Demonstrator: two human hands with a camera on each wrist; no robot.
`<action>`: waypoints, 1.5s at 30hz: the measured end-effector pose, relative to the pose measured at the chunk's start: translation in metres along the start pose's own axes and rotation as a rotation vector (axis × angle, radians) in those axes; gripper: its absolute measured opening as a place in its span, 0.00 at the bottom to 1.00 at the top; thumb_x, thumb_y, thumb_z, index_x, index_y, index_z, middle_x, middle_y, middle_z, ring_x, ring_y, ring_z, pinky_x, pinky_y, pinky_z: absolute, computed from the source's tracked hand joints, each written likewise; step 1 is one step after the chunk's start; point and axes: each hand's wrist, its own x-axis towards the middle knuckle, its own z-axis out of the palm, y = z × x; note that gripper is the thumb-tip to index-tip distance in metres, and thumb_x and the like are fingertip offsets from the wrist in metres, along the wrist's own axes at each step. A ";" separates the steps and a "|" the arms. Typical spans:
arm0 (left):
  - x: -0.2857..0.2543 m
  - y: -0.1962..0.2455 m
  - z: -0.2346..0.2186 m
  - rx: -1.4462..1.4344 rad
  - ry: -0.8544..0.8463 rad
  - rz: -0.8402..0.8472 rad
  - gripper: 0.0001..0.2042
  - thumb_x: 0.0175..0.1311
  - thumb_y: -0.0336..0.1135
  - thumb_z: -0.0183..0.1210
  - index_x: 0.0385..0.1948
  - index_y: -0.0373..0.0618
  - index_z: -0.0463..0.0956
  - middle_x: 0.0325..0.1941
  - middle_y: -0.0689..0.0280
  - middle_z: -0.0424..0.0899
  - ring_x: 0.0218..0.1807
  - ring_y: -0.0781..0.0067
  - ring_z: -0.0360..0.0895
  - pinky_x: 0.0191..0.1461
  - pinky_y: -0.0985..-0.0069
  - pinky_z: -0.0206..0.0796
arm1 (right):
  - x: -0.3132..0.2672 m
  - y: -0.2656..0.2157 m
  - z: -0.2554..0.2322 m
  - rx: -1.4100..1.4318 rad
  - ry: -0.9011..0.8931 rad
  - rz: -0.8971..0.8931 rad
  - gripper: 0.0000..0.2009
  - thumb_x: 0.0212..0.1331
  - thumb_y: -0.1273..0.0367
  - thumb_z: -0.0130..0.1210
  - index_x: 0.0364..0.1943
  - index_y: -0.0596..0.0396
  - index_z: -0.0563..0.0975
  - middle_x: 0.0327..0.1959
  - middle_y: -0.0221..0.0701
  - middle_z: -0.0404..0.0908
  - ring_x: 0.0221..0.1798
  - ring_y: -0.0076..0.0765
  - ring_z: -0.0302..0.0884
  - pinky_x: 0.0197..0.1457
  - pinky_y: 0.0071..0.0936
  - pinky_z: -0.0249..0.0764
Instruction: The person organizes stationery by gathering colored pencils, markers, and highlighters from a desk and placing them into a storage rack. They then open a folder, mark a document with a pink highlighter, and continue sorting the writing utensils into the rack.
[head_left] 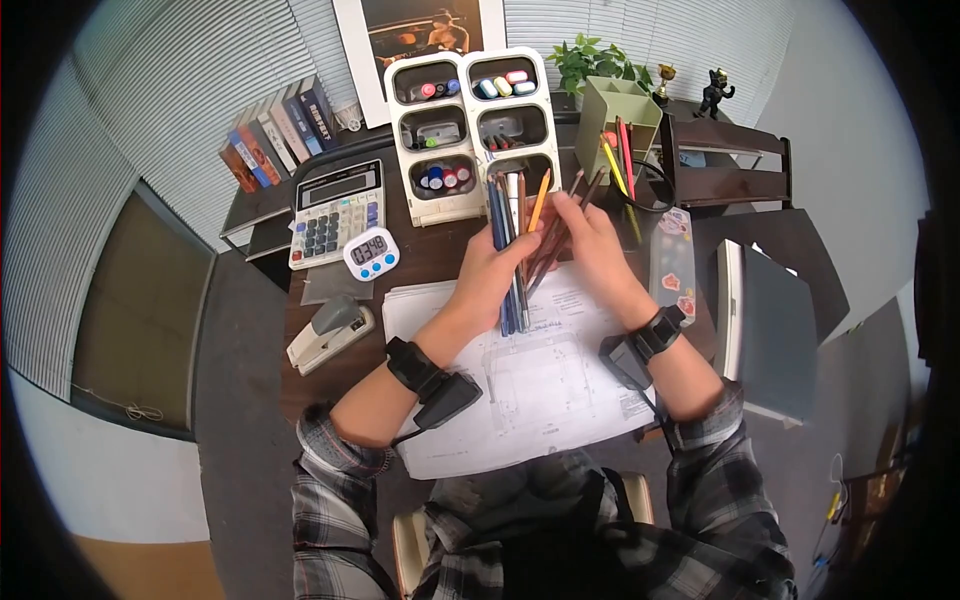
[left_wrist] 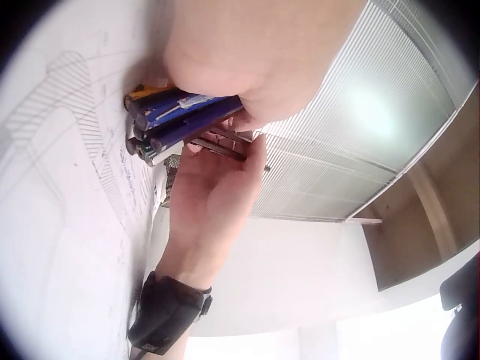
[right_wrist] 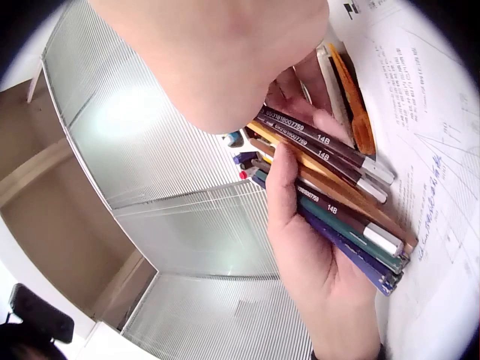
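Over the papers, my left hand (head_left: 487, 280) grips a bundle of pencils (head_left: 511, 312), its thumb laid across them. The bundle mixes dark blue, green and brown pencils, and a yellow-orange pencil (head_left: 540, 200) leans out at the top. My right hand (head_left: 604, 262) is close beside it and pinches thin dark brown pencils (head_left: 547, 258) that slant across the bundle. In the right wrist view, dark pencils (right_wrist: 319, 139) marked 14B run under the right hand, with the left thumb (right_wrist: 282, 180) next to them. The left wrist view shows the bundle's blunt ends (left_wrist: 155, 142) close over the paper.
Printed drawings (head_left: 540, 400) lie under the hands. Behind them stands a white organizer (head_left: 432, 212) with markers; a green pen holder (head_left: 618, 100) is to its right. A calculator (head_left: 335, 215), timer (head_left: 371, 254) and stapler (head_left: 332, 333) are on the left, a sticker-covered case (head_left: 672, 262) on the right.
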 end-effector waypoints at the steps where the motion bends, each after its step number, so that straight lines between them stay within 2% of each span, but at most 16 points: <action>1: 0.000 0.000 0.000 -0.003 0.001 0.003 0.16 0.69 0.27 0.54 0.56 0.33 0.70 0.52 0.59 0.80 0.51 0.69 0.81 0.54 0.68 0.78 | 0.000 -0.001 0.000 0.044 0.018 -0.010 0.20 0.76 0.57 0.43 0.45 0.60 0.80 0.33 0.28 0.80 0.32 0.21 0.78 0.34 0.19 0.75; 5: 0.000 0.002 0.001 0.010 0.020 0.014 0.16 0.69 0.28 0.56 0.56 0.33 0.71 0.52 0.59 0.80 0.52 0.69 0.80 0.56 0.66 0.76 | -0.003 -0.013 0.006 0.114 0.093 -0.011 0.20 0.76 0.58 0.42 0.44 0.62 0.78 0.34 0.30 0.81 0.34 0.24 0.80 0.37 0.21 0.76; 9: -0.002 0.004 0.003 -0.003 0.091 -0.002 0.15 0.68 0.29 0.57 0.54 0.34 0.72 0.49 0.58 0.80 0.49 0.70 0.80 0.54 0.69 0.77 | 0.002 -0.006 0.003 0.129 0.172 -0.096 0.19 0.76 0.58 0.42 0.41 0.61 0.76 0.30 0.28 0.79 0.31 0.23 0.77 0.34 0.21 0.75; 14: -0.002 0.006 0.001 0.046 0.046 -0.039 0.14 0.70 0.31 0.57 0.52 0.35 0.72 0.44 0.59 0.80 0.43 0.70 0.81 0.50 0.71 0.79 | -0.003 -0.010 0.003 0.191 0.076 -0.030 0.16 0.76 0.59 0.43 0.40 0.58 0.74 0.19 0.20 0.62 0.20 0.17 0.59 0.22 0.18 0.62; 17: -0.001 0.004 -0.001 0.058 0.002 -0.037 0.14 0.71 0.32 0.56 0.52 0.35 0.72 0.43 0.60 0.81 0.41 0.71 0.82 0.49 0.72 0.79 | -0.003 -0.011 0.000 0.203 0.010 0.018 0.14 0.75 0.58 0.45 0.42 0.56 0.73 0.19 0.18 0.59 0.19 0.14 0.56 0.20 0.16 0.57; 21: 0.001 0.001 -0.002 0.043 0.005 -0.042 0.16 0.71 0.32 0.55 0.57 0.34 0.70 0.43 0.58 0.82 0.40 0.69 0.83 0.48 0.72 0.80 | -0.004 -0.009 0.003 0.186 0.006 0.036 0.13 0.73 0.59 0.50 0.44 0.56 0.72 0.20 0.17 0.64 0.20 0.11 0.59 0.20 0.14 0.59; 24: -0.001 0.005 0.002 0.047 -0.037 -0.017 0.17 0.72 0.31 0.54 0.58 0.33 0.69 0.45 0.55 0.82 0.43 0.68 0.84 0.49 0.72 0.80 | -0.008 -0.015 0.010 0.126 0.018 0.014 0.12 0.70 0.61 0.56 0.43 0.56 0.73 0.26 0.20 0.74 0.25 0.10 0.68 0.24 0.11 0.65; 28: -0.001 0.007 0.003 0.047 -0.069 -0.017 0.17 0.72 0.32 0.53 0.58 0.31 0.68 0.47 0.53 0.82 0.45 0.66 0.84 0.50 0.72 0.80 | -0.009 -0.017 0.005 0.089 -0.016 0.045 0.12 0.71 0.61 0.55 0.41 0.56 0.73 0.27 0.20 0.74 0.25 0.10 0.69 0.24 0.12 0.65; 31: -0.002 0.011 0.005 -0.028 -0.067 -0.060 0.19 0.73 0.34 0.52 0.58 0.30 0.68 0.48 0.53 0.82 0.47 0.63 0.84 0.52 0.72 0.80 | -0.011 -0.020 0.007 0.171 0.079 0.016 0.12 0.72 0.60 0.53 0.39 0.55 0.74 0.26 0.19 0.72 0.26 0.10 0.69 0.24 0.11 0.65; 34: -0.002 0.014 0.006 -0.063 -0.110 -0.082 0.18 0.75 0.41 0.52 0.52 0.32 0.71 0.50 0.52 0.81 0.51 0.61 0.83 0.55 0.67 0.78 | -0.005 -0.012 0.004 0.206 0.159 -0.040 0.13 0.74 0.59 0.49 0.35 0.52 0.73 0.25 0.18 0.69 0.22 0.12 0.63 0.22 0.14 0.60; 35: -0.002 0.014 0.006 -0.090 -0.073 -0.082 0.17 0.75 0.41 0.52 0.51 0.33 0.71 0.49 0.52 0.81 0.50 0.60 0.83 0.53 0.69 0.79 | -0.003 -0.012 0.004 0.207 0.161 -0.040 0.13 0.74 0.59 0.49 0.35 0.52 0.73 0.25 0.18 0.69 0.22 0.12 0.63 0.22 0.14 0.60; 37: -0.002 0.012 0.006 -0.119 -0.036 -0.079 0.17 0.75 0.42 0.52 0.50 0.33 0.71 0.48 0.52 0.82 0.49 0.59 0.84 0.50 0.70 0.79 | -0.002 -0.016 0.006 0.122 0.292 -0.202 0.15 0.75 0.57 0.46 0.33 0.52 0.72 0.23 0.20 0.69 0.19 0.14 0.60 0.21 0.16 0.56; 38: -0.001 0.012 0.006 -0.088 0.008 -0.078 0.16 0.74 0.43 0.52 0.48 0.35 0.71 0.46 0.53 0.82 0.47 0.60 0.84 0.48 0.70 0.79 | -0.008 -0.024 0.000 0.179 0.179 -0.101 0.16 0.76 0.56 0.43 0.34 0.51 0.71 0.20 0.22 0.67 0.18 0.15 0.60 0.21 0.16 0.55; 41: -0.001 0.013 0.000 -0.043 0.033 -0.097 0.15 0.74 0.43 0.52 0.45 0.37 0.73 0.45 0.55 0.82 0.45 0.63 0.84 0.45 0.71 0.78 | -0.006 -0.017 -0.005 0.282 0.107 -0.117 0.14 0.76 0.57 0.42 0.37 0.52 0.70 0.19 0.23 0.67 0.17 0.16 0.60 0.20 0.16 0.56; 42: -0.001 0.013 -0.001 -0.024 0.011 -0.121 0.14 0.74 0.43 0.52 0.44 0.38 0.74 0.44 0.56 0.82 0.43 0.65 0.83 0.43 0.72 0.77 | -0.004 -0.015 -0.006 0.335 0.074 -0.084 0.12 0.75 0.59 0.46 0.40 0.53 0.69 0.18 0.23 0.67 0.16 0.17 0.60 0.19 0.18 0.56; 45: -0.004 0.014 0.002 0.072 -0.033 -0.162 0.15 0.74 0.42 0.53 0.44 0.37 0.74 0.40 0.59 0.83 0.36 0.70 0.82 0.35 0.75 0.74 | -0.008 -0.019 0.006 0.145 0.055 0.005 0.11 0.72 0.61 0.52 0.40 0.55 0.69 0.18 0.23 0.67 0.16 0.19 0.62 0.19 0.19 0.60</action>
